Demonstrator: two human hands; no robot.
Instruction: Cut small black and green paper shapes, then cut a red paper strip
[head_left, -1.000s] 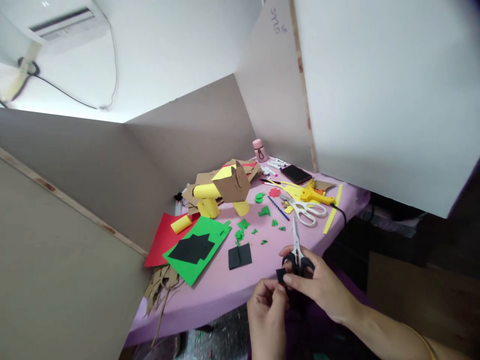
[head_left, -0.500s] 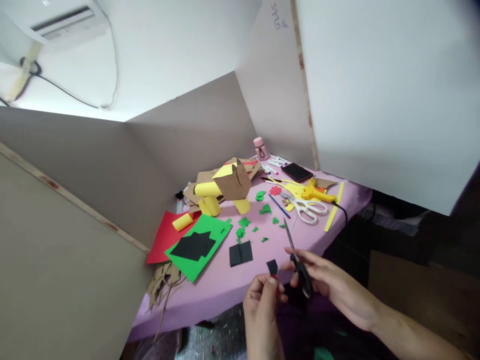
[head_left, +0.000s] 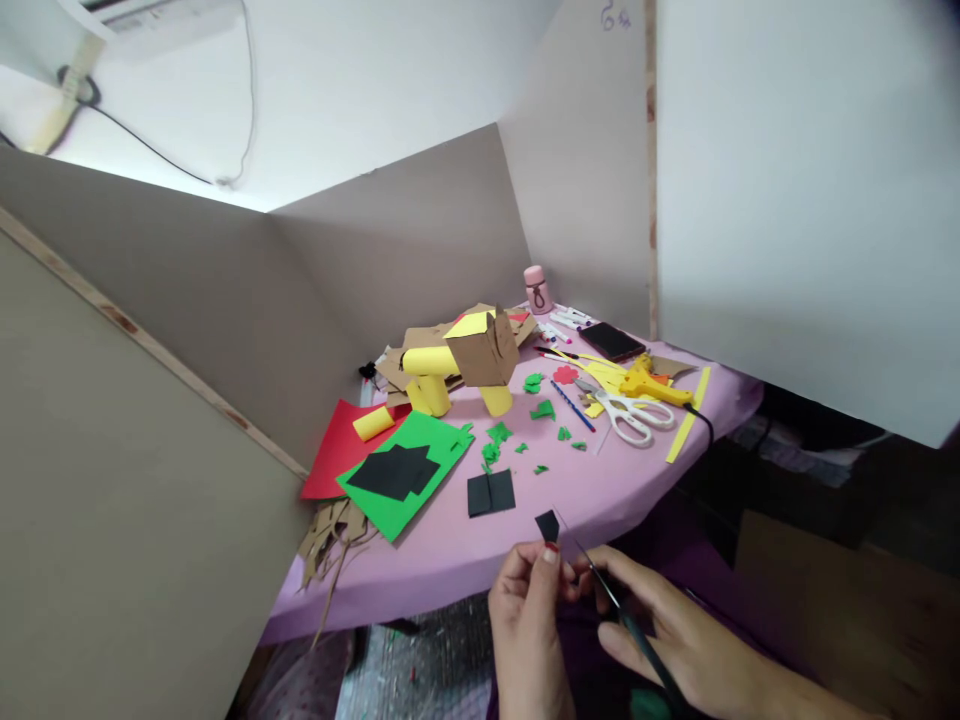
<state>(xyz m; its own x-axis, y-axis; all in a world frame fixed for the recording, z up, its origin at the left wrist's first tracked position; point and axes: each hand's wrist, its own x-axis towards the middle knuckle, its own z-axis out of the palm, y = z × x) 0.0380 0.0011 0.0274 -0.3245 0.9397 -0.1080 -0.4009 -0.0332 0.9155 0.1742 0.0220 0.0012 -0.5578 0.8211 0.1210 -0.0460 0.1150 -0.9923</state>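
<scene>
My left hand pinches a small piece of black paper between thumb and fingers, just past the table's front edge. In my right hand is a pair of dark-handled scissors, their slim blades pointing up and left beside the black piece. Whether the blades touch the paper I cannot tell. Beyond my hands lie a folded black paper and several green paper scraps. Farther back stands a figure of yellow paper tubes with a brown cardboard box head.
Black cut paper lies on a green sheet, over a red sheet, at the left. On the right are white scissors, a yellow glue gun with a cord, and a phone. A pink bottle stands at the back.
The scissors have turned and come lower, their tips now close to the black piece. My right hand has shifted its hold on them. The view has tilted slightly.
</scene>
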